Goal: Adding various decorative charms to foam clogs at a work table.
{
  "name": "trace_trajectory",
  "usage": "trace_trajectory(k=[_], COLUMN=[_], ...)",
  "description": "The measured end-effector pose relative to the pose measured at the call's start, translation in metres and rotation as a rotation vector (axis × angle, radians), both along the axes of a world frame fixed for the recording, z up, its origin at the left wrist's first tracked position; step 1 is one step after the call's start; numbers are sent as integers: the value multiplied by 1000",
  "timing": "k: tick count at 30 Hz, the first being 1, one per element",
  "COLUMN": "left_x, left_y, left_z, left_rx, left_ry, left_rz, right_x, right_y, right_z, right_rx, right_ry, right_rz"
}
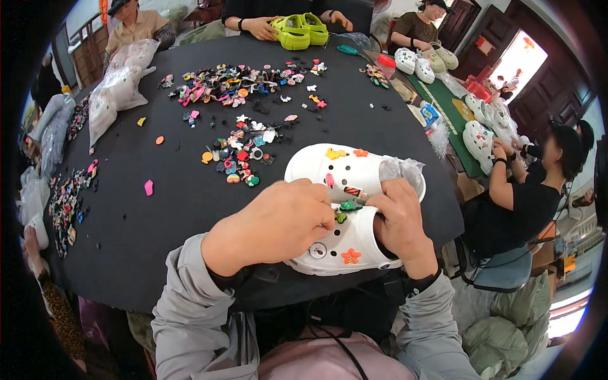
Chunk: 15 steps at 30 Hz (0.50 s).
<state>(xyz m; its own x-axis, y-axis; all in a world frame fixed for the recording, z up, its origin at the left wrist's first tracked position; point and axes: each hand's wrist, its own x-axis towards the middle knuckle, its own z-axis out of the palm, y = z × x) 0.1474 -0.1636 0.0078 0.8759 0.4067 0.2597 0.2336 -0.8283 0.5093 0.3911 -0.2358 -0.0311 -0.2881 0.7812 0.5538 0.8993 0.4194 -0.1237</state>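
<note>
Two white clogs lie side by side at the near edge of the black round tabletop (158,215). The near white clog (345,250) is under both hands. The left hand (275,228) is curled over its toe end, fingers closed against the upper; what they pinch is hidden. The right hand (399,221) grips the clog's heel side, fingers bent around it, thumb by a green charm (349,205). An orange star charm (350,256) sits on the near clog. The far white clog (342,171) touches the near one, carries yellow and orange charms, and has clear plastic stuffed in its opening. A loose scatter of coloured charms (240,155) lies beyond. Across the tabletop another person holds lime-green clogs (299,30).
</note>
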Motion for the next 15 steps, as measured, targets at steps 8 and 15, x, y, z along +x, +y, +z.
trace_trajectory(k=[8, 15], left_x=[14, 23], left_y=[-4, -9], left_z=[-10, -19], left_rx=[-3, 154], left_ry=[-160, -157], left_rz=[86, 198], right_x=[-2, -4], right_y=[2, 6], right_z=[0, -2], right_rx=[-8, 34], right_ry=[23, 23], right_rz=[-3, 12])
